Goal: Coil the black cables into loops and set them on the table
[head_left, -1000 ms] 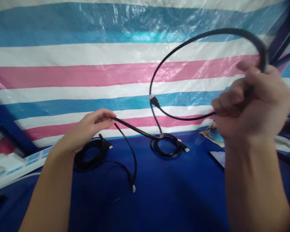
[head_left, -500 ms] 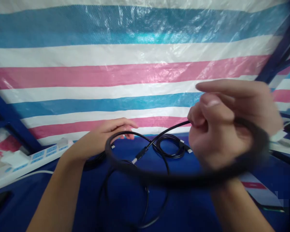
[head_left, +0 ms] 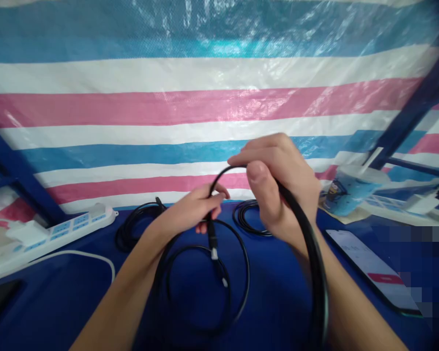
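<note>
Both my hands hold one black cable (head_left: 314, 253) above a blue table (head_left: 76, 297). My left hand (head_left: 190, 212) pinches the cable near its plug end, and the plug (head_left: 212, 241) hangs down just below the fingers. My right hand (head_left: 278, 187) is closed round the cable where it arches over between the hands. From there a thick loop runs down past my right wrist and several loops hang over the table in front of me. A second plug tip (head_left: 224, 282) dangles inside the loops.
Two other coiled black cables lie at the back of the table, one left (head_left: 131, 231) and one behind my right hand (head_left: 247, 222). A white power strip (head_left: 54, 231) lies at the left, a phone (head_left: 369, 265) and a blue cup (head_left: 346, 195) at the right. A striped tarp hangs behind.
My right hand has come down and left, close to my left hand. The cable's big loop now hangs beside my right wrist. My left hand has closed on the cable near the plug.
</note>
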